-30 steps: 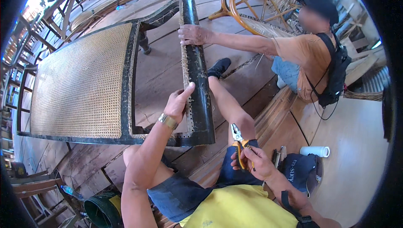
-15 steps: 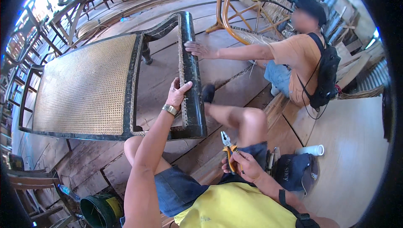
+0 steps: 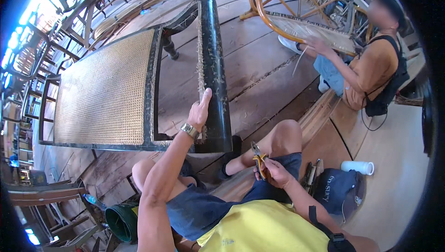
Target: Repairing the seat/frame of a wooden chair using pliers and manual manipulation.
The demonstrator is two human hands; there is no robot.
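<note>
My left hand (image 3: 199, 114), with a metal watch (image 3: 189, 130) on its wrist, grips the inner edge of a dark wooden furniture frame's end rail (image 3: 216, 73). Its thumb lies along the edge; the fingers curl down into the opening, partly hidden. Frayed cane bits line that edge. Beyond the opening, a woven cane panel (image 3: 104, 89) fills the rest of the frame. Close to my right knee, my right hand (image 3: 275, 174) is closed round yellow-and-black pliers (image 3: 260, 161), their jaws pointing up and away from the frame's cane.
A co-worker (image 3: 378, 62) sits at the right, hands on a curved rattan chair (image 3: 278, 25). Beside my right thigh lie a dark cap (image 3: 340, 191), a white cylinder (image 3: 358, 167) and some hand tools (image 3: 314, 173). A green bucket (image 3: 121, 223) stands at lower left; chairs (image 3: 44, 66) crowd the far left.
The co-worker's hand has left the dark rail and is now at the rattan chair. My left hand stays on the rail, and the pliers remain in my right. The view has shifted.
</note>
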